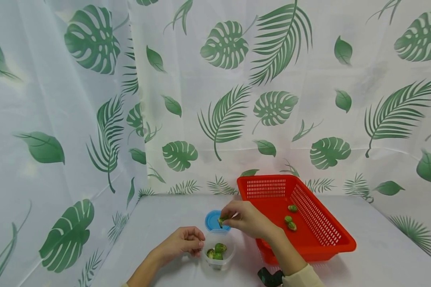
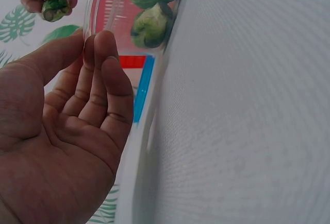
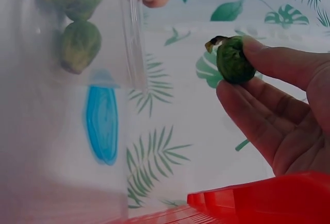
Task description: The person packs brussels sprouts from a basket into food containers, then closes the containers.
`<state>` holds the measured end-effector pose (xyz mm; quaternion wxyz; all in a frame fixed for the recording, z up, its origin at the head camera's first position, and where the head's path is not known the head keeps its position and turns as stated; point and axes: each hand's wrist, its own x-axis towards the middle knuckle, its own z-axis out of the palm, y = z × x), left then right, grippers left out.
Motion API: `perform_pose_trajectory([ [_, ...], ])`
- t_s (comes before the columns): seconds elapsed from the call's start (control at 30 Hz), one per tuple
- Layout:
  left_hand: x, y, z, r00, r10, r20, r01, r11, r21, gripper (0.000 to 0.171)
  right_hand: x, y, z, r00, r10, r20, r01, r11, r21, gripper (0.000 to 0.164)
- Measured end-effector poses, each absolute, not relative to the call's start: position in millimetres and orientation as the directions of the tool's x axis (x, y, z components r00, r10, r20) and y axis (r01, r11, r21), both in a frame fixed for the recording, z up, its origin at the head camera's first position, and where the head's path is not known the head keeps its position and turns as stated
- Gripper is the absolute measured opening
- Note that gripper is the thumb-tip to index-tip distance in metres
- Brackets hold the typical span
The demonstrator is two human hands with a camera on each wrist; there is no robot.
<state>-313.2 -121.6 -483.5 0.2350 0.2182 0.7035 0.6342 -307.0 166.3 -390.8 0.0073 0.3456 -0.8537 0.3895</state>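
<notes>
Between thumb and fingers, my right hand [image 1: 246, 218] pinches a Brussels sprout [image 3: 235, 60] above the far rim of a clear plastic container [image 1: 228, 255]. My left hand [image 1: 184, 242] pinches that container's rim at its left side, as the left wrist view shows. Several green Brussels sprouts [image 1: 220, 248] lie inside the container. Just behind it a round blue lid [image 1: 212, 220] rests on the table. More Brussels sprouts [image 1: 290, 225] lie in a red plastic basket [image 1: 323, 211] to the right, partly behind my right forearm.
A dark object [image 1: 269, 277] lies on the white table [image 1: 165, 211] by my right sleeve, partly cut off by the frame's lower edge. Behind the table hangs a white curtain [image 1: 186, 127] printed with green leaves. The basket's raised walls stand close to my right forearm.
</notes>
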Motion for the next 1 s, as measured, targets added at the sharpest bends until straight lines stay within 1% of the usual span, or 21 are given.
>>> perform_pose_trajectory([
  [0.1,-312.2,-121.0,-483.1,-0.796,0.603,-0.053,0.009,0.099,0.995,0.024,-306.1,165.9,-391.6,-0.761,-0.594,0.261,-0.591,0.469,-0.657,0.013],
  [0.33,-312.3,-120.8,-483.3,-0.797,0.602,-0.054,0.005,0.097,0.995,0.023,-305.1,164.6,-391.6,-0.769,-0.609,0.194,-0.566,0.51,-0.647,0.014],
  [0.43,-312.6,-121.8,-483.2,-0.79,0.611,-0.048,0.014,0.096,0.995,0.028,-305.1,163.9,-392.0,-0.761,-0.621,0.188,-0.577,0.513,-0.636,0.013],
  [0.7,-313.1,-121.2,-484.3,-0.793,0.607,-0.048,0.013,0.096,0.995,0.032,-303.4,162.4,-393.5,-0.743,-0.647,0.175,-0.591,0.51,-0.624,0.012],
  [0.93,-312.3,-120.7,-483.7,-0.797,0.602,-0.049,0.014,0.099,0.995,0.023,-301.9,160.1,-393.6,-0.727,-0.668,0.159,-0.595,0.497,-0.632,0.013],
  [1.0,-312.2,-120.5,-483.3,-0.797,0.602,-0.049,0.014,0.1,0.995,0.023,-301.9,159.7,-394.1,-0.724,-0.674,0.151,-0.592,0.494,-0.636,0.013],
])
